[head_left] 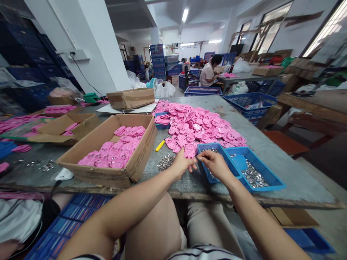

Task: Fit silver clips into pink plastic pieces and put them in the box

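My left hand point(182, 163) is closed on a flat pink cut-out piece point(190, 150), held upright above the table's near side. Close to that piece's right edge, my right hand point(214, 162) pinches its fingertips together; whatever is between them is too small to name. Under my right hand is a blue tray point(208, 176) of small metal parts, partly hidden by the hand. A second blue tray point(273, 182) with shiny metal parts adjoins it on the right. Beyond my hands spreads a large heap of similar pink pieces point(202, 124).
A cardboard box point(141, 151) of pink pieces stands left of my hands. Between box and heap lie a yellow-handled tool point(160, 145) and a pile of metal parts point(166, 162). Blue crates point(249, 99) stand past the table. A person point(208, 74) sits farther back.
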`<state>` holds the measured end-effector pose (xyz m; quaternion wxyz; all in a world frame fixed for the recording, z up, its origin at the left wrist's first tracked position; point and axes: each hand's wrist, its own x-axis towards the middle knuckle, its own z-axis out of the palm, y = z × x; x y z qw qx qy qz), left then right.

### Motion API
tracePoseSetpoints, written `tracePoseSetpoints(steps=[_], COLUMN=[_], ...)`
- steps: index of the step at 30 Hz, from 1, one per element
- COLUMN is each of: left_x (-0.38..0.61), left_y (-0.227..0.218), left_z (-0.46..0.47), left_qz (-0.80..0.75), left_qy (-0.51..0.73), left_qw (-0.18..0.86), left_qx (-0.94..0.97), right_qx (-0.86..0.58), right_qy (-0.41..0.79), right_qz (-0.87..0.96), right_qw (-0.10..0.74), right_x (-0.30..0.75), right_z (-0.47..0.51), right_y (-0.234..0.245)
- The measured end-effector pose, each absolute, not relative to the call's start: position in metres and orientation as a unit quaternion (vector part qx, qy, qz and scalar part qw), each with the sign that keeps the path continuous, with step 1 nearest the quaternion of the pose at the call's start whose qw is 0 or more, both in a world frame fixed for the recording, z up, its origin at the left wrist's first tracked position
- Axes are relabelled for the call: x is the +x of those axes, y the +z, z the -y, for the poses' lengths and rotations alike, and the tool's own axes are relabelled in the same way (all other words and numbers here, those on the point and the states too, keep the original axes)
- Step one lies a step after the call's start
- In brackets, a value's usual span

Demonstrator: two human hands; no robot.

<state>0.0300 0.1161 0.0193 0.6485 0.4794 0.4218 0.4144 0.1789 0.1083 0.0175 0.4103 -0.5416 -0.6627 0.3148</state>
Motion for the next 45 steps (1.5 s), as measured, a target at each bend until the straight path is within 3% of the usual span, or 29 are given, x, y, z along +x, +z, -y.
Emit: tracePoseSetpoints(steps=[7,12,24,34,45], left_x=[0.034,0.036,0.024,0.023,0.026], left_y=[0.021,0.022,0.018,0.023,0.024], left_z=[-0.114,-0.114,-0.115,-0.115,-0.113], left_qz=[-0.431,-0.431,-0.362,-0.345,-0.384], left_qy=[0.422,0.432,0.397,0.411,0.472], left_qw=[0.637,0.628,0.731,0.756,0.661], left_qx=[0.481,0.482,0.421,0.375,0.439], right_qx=[-0.552,-0.561,-0.49,-0.49,-0.523], right_qy=[0.415,0.417,0.216,0.357,0.414], right_qz=[0.601,0.612,0.766,0.629,0.51], right_qw=[0.402,0.371,0.356,0.486,0.543], right_x=[0.175,0.177,0.185,0.171,0.156], right_z=[-0.106,-0.108,-0.108,-0.104,-0.1], right_y=[0.028,0.029,0.03,0.017,0.007])
